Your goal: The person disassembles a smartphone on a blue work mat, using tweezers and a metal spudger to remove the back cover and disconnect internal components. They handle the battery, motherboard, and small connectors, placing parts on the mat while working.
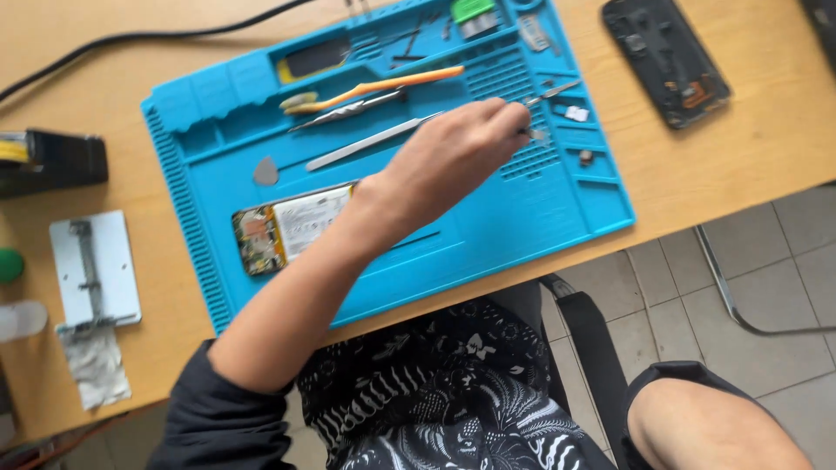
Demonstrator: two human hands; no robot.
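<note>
My left hand reaches across a blue silicone work mat from the lower left. Its fingers are pinched on a small metal tool whose tip pokes out over the mat's ribbed grid on the right. An opened phone with its battery and circuit board exposed lies on the mat under my forearm. Long metal tweezers, an orange-handled tool and a grey pick lie on the mat behind the hand. My right hand is out of view.
A dark phone back panel lies on the wooden table at the upper right. A metal plate and crumpled foil sit at the left, beside a black holder. A black cable runs along the back. Small parts rest in the mat's right-hand compartments.
</note>
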